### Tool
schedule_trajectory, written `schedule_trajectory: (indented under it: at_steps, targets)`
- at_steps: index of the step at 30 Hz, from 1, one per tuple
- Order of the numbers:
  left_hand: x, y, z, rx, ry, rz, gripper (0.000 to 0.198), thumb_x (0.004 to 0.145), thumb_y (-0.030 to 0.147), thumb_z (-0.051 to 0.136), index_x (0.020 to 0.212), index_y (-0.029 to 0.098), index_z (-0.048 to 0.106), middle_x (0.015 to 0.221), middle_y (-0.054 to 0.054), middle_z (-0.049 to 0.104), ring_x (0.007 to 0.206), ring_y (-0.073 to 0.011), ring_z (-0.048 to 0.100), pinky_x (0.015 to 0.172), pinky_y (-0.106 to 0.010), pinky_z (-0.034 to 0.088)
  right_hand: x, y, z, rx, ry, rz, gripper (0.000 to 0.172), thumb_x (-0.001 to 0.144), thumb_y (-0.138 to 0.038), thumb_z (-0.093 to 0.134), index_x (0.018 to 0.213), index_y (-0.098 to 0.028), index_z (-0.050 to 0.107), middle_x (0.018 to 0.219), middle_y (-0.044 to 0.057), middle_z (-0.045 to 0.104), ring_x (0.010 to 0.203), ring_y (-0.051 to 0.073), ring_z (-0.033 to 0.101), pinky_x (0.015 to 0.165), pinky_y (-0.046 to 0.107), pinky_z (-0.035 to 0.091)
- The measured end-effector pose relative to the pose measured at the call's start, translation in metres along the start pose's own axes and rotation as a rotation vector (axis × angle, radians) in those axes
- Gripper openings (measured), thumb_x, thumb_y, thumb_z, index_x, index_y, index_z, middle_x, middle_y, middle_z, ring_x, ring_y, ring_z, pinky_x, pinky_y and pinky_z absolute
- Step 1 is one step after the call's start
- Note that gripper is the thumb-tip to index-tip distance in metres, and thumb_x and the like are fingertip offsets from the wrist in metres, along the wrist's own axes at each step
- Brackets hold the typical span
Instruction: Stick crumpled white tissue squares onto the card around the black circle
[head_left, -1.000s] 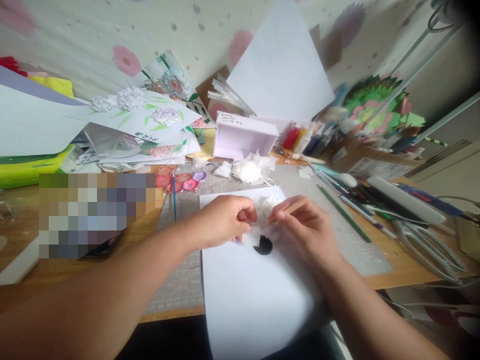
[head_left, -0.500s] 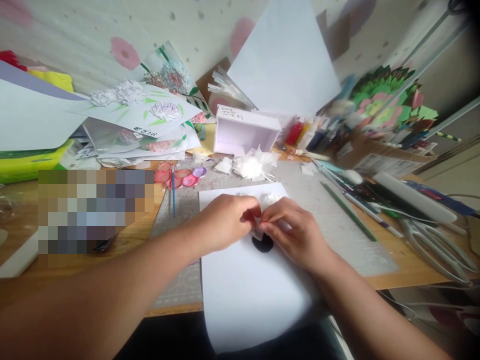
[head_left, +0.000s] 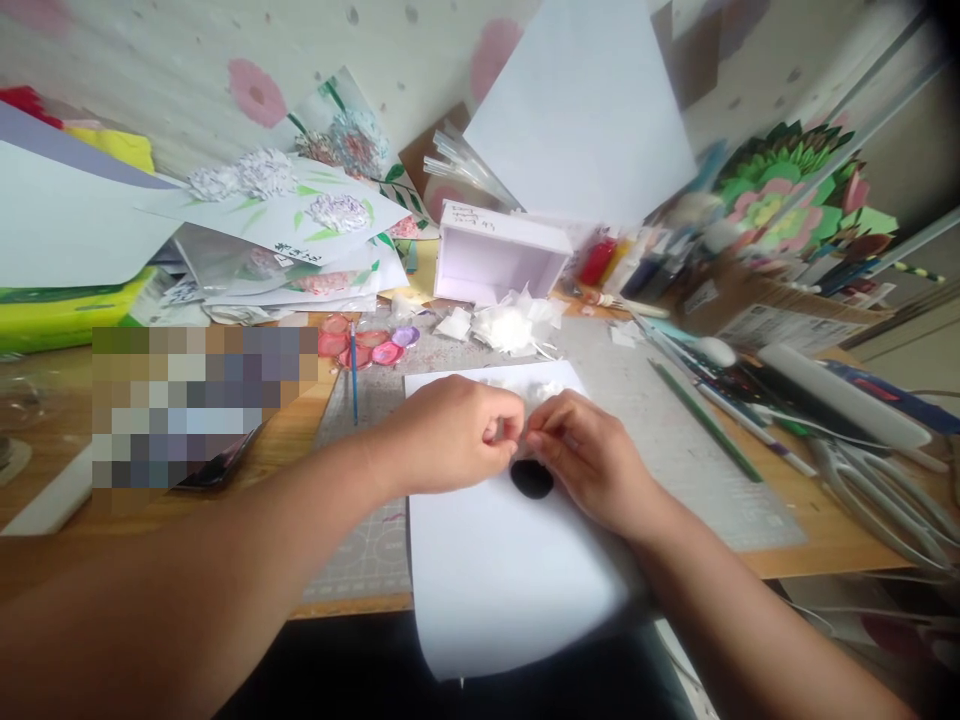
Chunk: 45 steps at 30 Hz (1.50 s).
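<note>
Over a white sheet of paper (head_left: 480, 590), my left hand (head_left: 457, 435) and my right hand (head_left: 585, 455) meet with fingertips nearly touching. Both are closed in a pinch on a small scrap of thin white paper, mostly hidden by the fingers. Just below the fingertips a black round patch (head_left: 532, 479) lies on the sheet. White crumpled paper tufts (head_left: 545, 388) sit near the sheet's top edge, partly behind my hands. Beyond it lies a loose pile of thin white paper pieces (head_left: 514, 328).
A grey cutting mat (head_left: 352, 570) lies under the sheet. To the left are a blue brush (head_left: 355, 385), red and purple paint dishes (head_left: 387, 353) and a blurred-out phone. Scissors (head_left: 874, 490), a green pencil (head_left: 705, 420) and pens lie right. A white box (head_left: 502, 255) stands behind.
The scrap of thin white paper that hung below the fingertips is now hardly visible. My fingers have shifted slightly in their pinch. The whole view has moved a little.
</note>
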<state>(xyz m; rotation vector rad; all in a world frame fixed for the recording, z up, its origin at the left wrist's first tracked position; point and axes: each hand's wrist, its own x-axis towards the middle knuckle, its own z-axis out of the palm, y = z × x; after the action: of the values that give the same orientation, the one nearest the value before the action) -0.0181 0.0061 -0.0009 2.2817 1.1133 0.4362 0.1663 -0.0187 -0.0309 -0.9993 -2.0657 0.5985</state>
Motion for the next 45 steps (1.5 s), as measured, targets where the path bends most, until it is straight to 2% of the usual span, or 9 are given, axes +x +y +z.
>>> schedule_trajectory:
  at_steps: [10,14,17,21,25,29,34,39,45]
  targets:
    - [0.001,-0.001,0.004,0.108,0.023,0.045,0.009,0.065,0.029,0.061,0.060,0.021,0.059,0.050,0.006,0.048,0.048,-0.0095,0.040,0.047,-0.024,0.021,0.000,-0.005,0.002,-0.081,0.019,-0.009,0.016,0.083,-0.016,0.056,0.070,-0.020,0.049,0.073,0.001,0.061,0.068,0.015,0.053,0.069,0.033,0.039]
    - [0.003,-0.005,0.000,0.056,0.067,-0.018,0.007,0.069,0.022,0.055,0.064,0.022,0.061,0.047,0.006,0.046,0.044,-0.0091,0.038,0.047,-0.023,0.022,-0.002,-0.006,-0.007,0.240,0.316,0.104,0.014,0.082,-0.021,0.059,0.070,-0.021,0.053,0.075,0.001,0.059,0.069,0.016,0.055,0.067,0.032,0.044]
    - [0.005,-0.011,-0.006,-0.005,0.185,-0.117,0.012,0.074,0.026,0.051,0.067,0.021,0.059,0.045,0.007,0.045,0.043,-0.0091,0.037,0.046,-0.021,0.023,0.014,0.001,-0.026,0.364,0.535,0.091,0.011,0.082,-0.020,0.060,0.072,-0.021,0.056,0.076,0.000,0.058,0.069,0.014,0.056,0.067,0.030,0.046]
    - [0.006,-0.016,-0.010,-0.068,0.355,-0.182,0.013,0.077,0.028,0.049,0.069,0.020,0.056,0.046,0.007,0.044,0.044,-0.0090,0.038,0.046,-0.020,0.023,0.063,0.027,-0.048,0.237,0.467,0.053,0.015,0.078,-0.026,0.064,0.068,-0.020,0.055,0.075,0.001,0.061,0.071,0.015,0.058,0.070,0.030,0.047]
    - [0.006,-0.017,-0.010,-0.136,0.421,-0.197,0.014,0.078,0.026,0.047,0.068,0.019,0.054,0.045,0.007,0.041,0.043,-0.0088,0.036,0.045,-0.020,0.023,0.104,0.058,-0.046,0.141,0.397,0.123,0.023,0.073,-0.036,0.066,0.065,-0.019,0.052,0.066,0.001,0.062,0.063,0.017,0.060,0.062,0.031,0.049]
    - [0.007,-0.018,-0.010,-0.210,0.497,-0.211,0.013,0.078,0.025,0.046,0.069,0.019,0.054,0.047,0.006,0.041,0.045,-0.0089,0.037,0.046,-0.020,0.024,0.109,0.076,-0.034,0.067,0.430,0.176,0.021,0.076,-0.037,0.062,0.069,-0.019,0.053,0.070,0.003,0.064,0.065,0.019,0.061,0.065,0.032,0.047]
    - [0.007,-0.019,-0.008,-0.248,0.485,-0.224,0.013,0.079,0.025,0.047,0.069,0.019,0.053,0.047,0.006,0.040,0.044,-0.0084,0.036,0.045,-0.020,0.025,0.099,0.083,-0.026,0.011,0.463,0.283,0.018,0.074,-0.032,0.062,0.064,-0.019,0.056,0.066,0.003,0.065,0.062,0.019,0.059,0.062,0.031,0.044]
    - [0.007,-0.021,-0.004,-0.240,0.493,-0.193,0.010,0.080,0.024,0.046,0.073,0.020,0.053,0.048,0.007,0.043,0.045,-0.0085,0.037,0.045,-0.020,0.027,0.100,0.075,-0.029,0.058,0.445,0.333,0.017,0.074,-0.030,0.061,0.063,-0.018,0.056,0.057,0.002,0.063,0.053,0.017,0.059,0.059,0.030,0.046]
    - [0.010,-0.022,-0.004,-0.363,0.580,-0.063,0.020,0.079,0.024,0.053,0.099,0.020,0.054,0.086,-0.002,0.061,0.072,-0.0127,0.056,0.065,-0.025,0.045,0.080,0.018,-0.046,0.407,0.422,0.232,0.023,0.077,-0.034,0.063,0.068,-0.019,0.050,0.068,0.000,0.062,0.060,0.016,0.064,0.061,0.032,0.054]
